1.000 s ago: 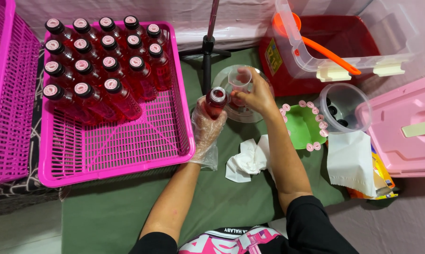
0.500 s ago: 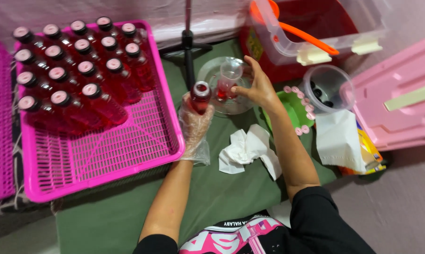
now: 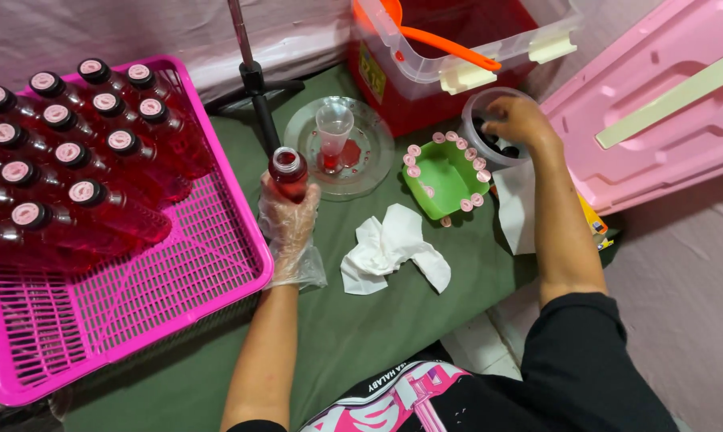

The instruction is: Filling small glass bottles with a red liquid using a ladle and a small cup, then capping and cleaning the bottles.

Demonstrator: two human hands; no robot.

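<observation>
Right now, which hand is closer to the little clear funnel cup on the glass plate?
Left. The gloved left hand holds an open red bottle just beside the funnel cup; the right hand is farther off, reaching into the cap tub.

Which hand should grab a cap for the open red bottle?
Probably the right hand: it is already reaching into the clear tub of dark caps. The gloved left hand is busy holding the uncapped red bottle upright on the green mat, away from the tub.
</observation>
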